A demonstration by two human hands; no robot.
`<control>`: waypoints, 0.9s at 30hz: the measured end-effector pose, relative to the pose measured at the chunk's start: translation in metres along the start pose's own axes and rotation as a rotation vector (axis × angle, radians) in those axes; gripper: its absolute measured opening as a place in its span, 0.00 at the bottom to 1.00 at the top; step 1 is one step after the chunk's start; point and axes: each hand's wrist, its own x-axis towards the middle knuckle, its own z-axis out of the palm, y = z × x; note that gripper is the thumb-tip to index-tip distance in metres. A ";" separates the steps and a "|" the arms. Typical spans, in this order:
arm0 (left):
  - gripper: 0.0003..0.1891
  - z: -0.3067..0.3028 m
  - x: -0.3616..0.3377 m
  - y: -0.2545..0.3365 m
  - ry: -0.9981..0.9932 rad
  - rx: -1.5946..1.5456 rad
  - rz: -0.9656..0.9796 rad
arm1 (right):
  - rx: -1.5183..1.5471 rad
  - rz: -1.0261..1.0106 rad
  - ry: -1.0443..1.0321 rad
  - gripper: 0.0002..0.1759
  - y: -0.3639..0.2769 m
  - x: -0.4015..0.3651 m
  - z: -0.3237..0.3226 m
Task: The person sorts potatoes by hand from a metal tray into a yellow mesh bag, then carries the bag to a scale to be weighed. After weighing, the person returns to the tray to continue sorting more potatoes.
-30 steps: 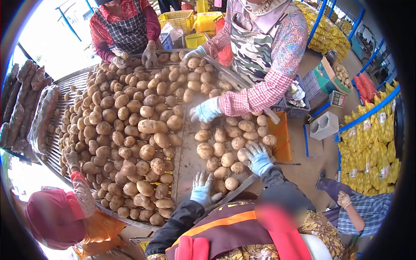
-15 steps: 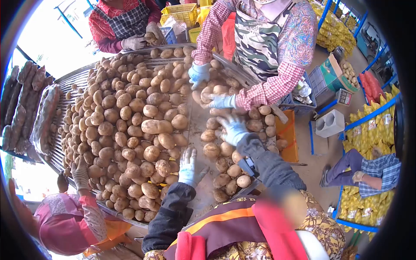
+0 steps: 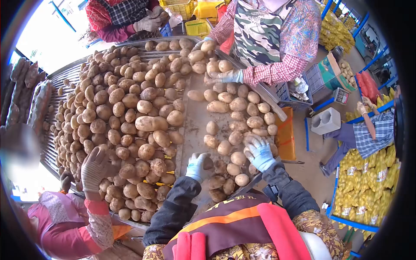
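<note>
My left hand (image 3: 198, 167), in a white and pale blue glove, is closed at the near edge of the metal sorting surface (image 3: 193, 128). A dark brown potato (image 3: 208, 163) shows at its thumb side. My right hand (image 3: 260, 154), gloved alike, curls over the right-hand potatoes, its fingers around a potato (image 3: 248, 154) that they partly hide. Several loose potatoes (image 3: 235, 138) lie between and beyond my hands. Left of the bare strip, a large heap of potatoes (image 3: 125, 115) covers the slatted table.
Across the table, a co-worker's gloved hand (image 3: 225, 77) touches potatoes. Another co-worker's glove (image 3: 94, 170) reaches over the heap at left; a third person's gloves (image 3: 151, 21) are at the far edge. An orange chute (image 3: 286, 136) and grey block (image 3: 326, 121) stand right, near yellow sacks (image 3: 366, 186).
My left hand has turned and closed beside a potato. My right hand has moved right and nearer to me. The opposite co-worker's hands have moved away from me, and potatoes have shifted.
</note>
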 end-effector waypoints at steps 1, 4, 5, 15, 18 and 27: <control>0.31 0.003 -0.003 -0.002 0.114 -0.222 -0.081 | 0.003 -0.009 0.005 0.22 -0.003 0.001 0.000; 0.40 -0.010 -0.016 0.021 0.002 -1.220 -0.305 | 0.524 0.186 0.024 0.29 -0.040 0.007 -0.026; 0.43 -0.017 -0.020 0.030 -0.024 -1.372 -0.272 | 0.797 0.119 0.019 0.34 -0.048 0.009 -0.014; 0.41 -0.013 -0.044 0.062 0.137 -0.744 0.023 | 0.866 0.055 -0.301 0.56 -0.136 0.029 -0.050; 0.42 -0.034 -0.055 0.088 0.286 -0.327 0.065 | 0.901 0.057 -0.277 0.44 -0.139 0.027 -0.062; 0.47 -0.036 -0.055 0.105 0.327 -0.484 0.151 | 1.716 0.520 -0.264 0.18 -0.124 0.036 -0.059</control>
